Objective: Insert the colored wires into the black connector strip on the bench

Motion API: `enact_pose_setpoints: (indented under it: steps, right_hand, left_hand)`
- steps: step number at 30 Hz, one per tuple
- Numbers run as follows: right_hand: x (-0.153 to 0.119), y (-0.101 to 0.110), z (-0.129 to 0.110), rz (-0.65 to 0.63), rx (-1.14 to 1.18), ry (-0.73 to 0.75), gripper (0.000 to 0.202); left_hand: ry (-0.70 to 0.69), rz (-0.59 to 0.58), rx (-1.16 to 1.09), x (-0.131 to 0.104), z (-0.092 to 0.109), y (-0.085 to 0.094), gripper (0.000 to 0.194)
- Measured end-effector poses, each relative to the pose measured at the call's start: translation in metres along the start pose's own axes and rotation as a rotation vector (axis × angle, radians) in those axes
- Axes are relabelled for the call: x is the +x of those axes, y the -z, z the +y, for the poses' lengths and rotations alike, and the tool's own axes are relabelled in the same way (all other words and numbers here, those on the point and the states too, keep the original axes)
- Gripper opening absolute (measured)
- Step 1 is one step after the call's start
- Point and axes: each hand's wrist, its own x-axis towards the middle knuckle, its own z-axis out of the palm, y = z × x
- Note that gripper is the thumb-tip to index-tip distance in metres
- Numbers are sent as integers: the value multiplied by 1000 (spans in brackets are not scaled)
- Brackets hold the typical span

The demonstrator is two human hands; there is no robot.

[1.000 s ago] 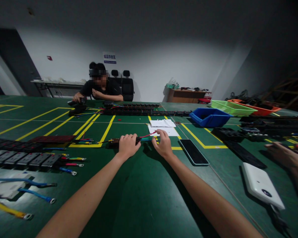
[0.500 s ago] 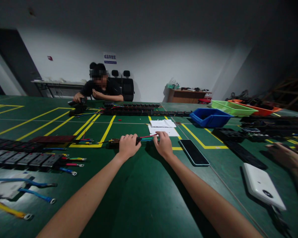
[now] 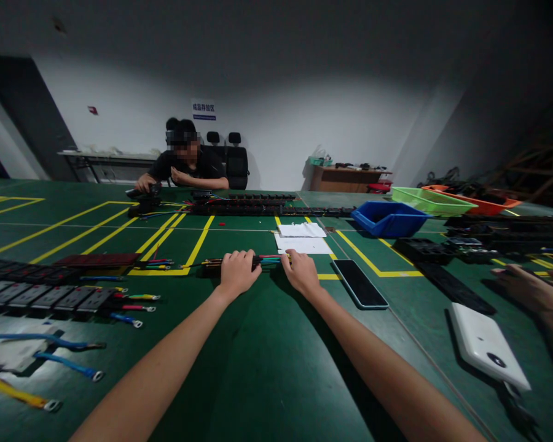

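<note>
My left hand (image 3: 238,271) is closed over a dark wired strip (image 3: 211,267) that lies on the green table. From under its fingers, red and blue-green wires (image 3: 271,259) run to the right. My right hand (image 3: 299,270) is closed on the far ends of these wires, with thumb and forefinger together; the wire tips are hidden in the fingers. Thin wires also stick out of the strip's left end. Just behind my right hand lie white paper sheets (image 3: 304,245). A phone with a dark screen (image 3: 360,283) lies to its right.
Socket strips (image 3: 46,296) with lugged cables lie at left. Blue (image 3: 389,220), green (image 3: 433,201) and orange bins stand at back right. A white device (image 3: 488,345) lies at front right, near another person's hand (image 3: 532,294). Across the table, a person (image 3: 188,162) leans over dark parts.
My right hand has moved slightly left and down, bringing the raised red wire down beside the other wires. My left hand stays in place on the strip.
</note>
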Motion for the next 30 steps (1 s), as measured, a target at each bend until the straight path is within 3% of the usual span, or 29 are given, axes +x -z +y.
enact_pose_setpoints:
  steps: [3, 10, 14, 17, 20, 22, 26, 30]
  right_hand:
    - [0, 0, 0, -5, -31, -18, 37]
    - [-2, -3, 4, 303, 170, 119, 29]
    - [-3, -3, 2, 380, 174, 117, 35]
    - [-2, -1, 4, 320, 104, -111, 33]
    - [2, -1, 9, 117, 97, -298, 36]
    - [4, -2, 12, 41, 138, -291, 43]
    - [6, -2, 17, 93, 192, -185, 45]
    - [6, 1, 15, 88, 213, -200, 47]
  left_hand:
    - [2, 4, 21, 0, 0, 1, 29]
    - [-1, -4, -40, 0, -1, 0, 28]
    - [1, -5, -58, 1, -1, 0, 29]
    - [8, -18, -66, 1, -1, 0, 30]
    - [4, -27, -91, 1, -1, -1, 31]
    - [4, -34, -104, 1, -2, -1, 32]
    - [12, -43, -87, 1, -1, 0, 32]
    - [14, -43, -55, 1, 0, 3, 31]
